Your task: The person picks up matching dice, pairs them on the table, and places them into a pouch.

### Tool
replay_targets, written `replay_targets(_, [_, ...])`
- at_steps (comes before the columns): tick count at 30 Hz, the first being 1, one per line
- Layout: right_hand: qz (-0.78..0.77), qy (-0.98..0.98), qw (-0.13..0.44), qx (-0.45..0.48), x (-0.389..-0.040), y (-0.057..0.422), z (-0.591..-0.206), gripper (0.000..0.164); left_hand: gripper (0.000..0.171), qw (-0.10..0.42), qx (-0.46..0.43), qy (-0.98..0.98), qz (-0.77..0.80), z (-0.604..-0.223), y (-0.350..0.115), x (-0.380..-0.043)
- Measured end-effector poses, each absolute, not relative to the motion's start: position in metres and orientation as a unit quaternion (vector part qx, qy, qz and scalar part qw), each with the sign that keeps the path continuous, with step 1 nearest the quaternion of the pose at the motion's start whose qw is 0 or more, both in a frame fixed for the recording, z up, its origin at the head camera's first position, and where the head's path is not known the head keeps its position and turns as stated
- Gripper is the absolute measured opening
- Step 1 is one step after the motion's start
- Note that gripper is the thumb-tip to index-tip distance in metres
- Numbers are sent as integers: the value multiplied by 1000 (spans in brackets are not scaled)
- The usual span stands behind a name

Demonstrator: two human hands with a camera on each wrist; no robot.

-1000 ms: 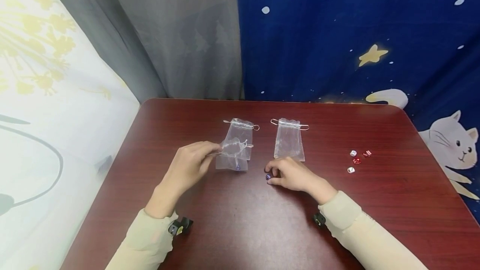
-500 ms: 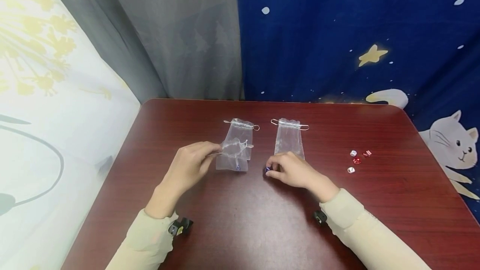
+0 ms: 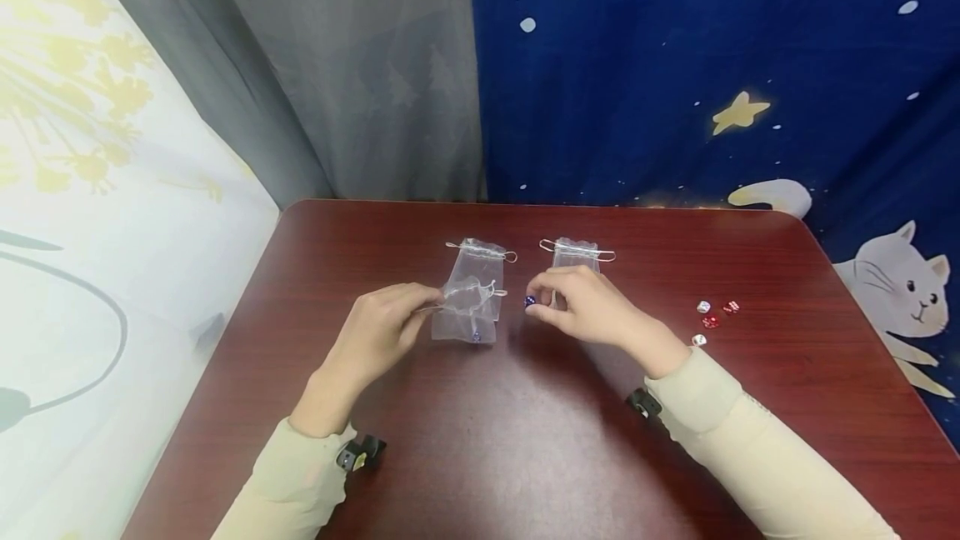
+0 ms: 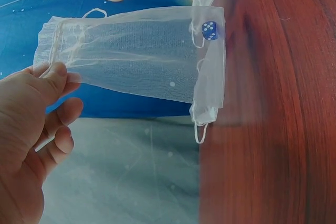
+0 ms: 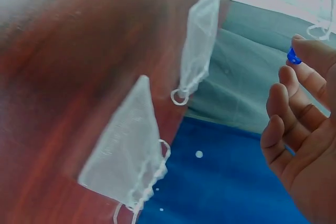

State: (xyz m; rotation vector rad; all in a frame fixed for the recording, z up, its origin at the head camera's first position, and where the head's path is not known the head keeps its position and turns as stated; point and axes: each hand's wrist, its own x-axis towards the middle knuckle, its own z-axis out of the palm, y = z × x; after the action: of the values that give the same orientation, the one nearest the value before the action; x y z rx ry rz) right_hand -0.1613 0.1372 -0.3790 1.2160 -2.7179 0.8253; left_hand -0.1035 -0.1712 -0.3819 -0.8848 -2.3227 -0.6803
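My left hand [image 3: 382,323] pinches a sheer white drawstring pouch [image 4: 136,51] near its gathered mouth, holding it upright. At the bottom of that pouch a blue die [image 4: 209,30] with white dots shows through the mesh. Between thumb and fingertips, my right hand [image 3: 588,304] pinches a second blue die [image 3: 530,301], raised over the table just right of the held pouch. Behind the held pouch lies a flat organza pouch [image 3: 480,261]. Another flat pouch [image 5: 126,150] lies partly hidden beneath my right hand in the head view.
On the right of the dark red wooden table [image 3: 757,407] lie red dice [image 3: 710,322] and white dice [image 3: 702,307]. Grey and blue curtains [image 3: 637,65] hang behind the table's far edge. A pale wall [image 3: 112,232] stands to the left.
My right hand has picked the blue die up from the table and lifted it upward, toward the held pouch's mouth. My left hand and its pouch have stayed in place.
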Motion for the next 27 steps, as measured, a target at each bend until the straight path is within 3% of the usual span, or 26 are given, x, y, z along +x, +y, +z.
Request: replay_targets(27, [298,-833,68,460,-162,102,-322,14,17,266,-343,-862,-263,-379,-163,-105])
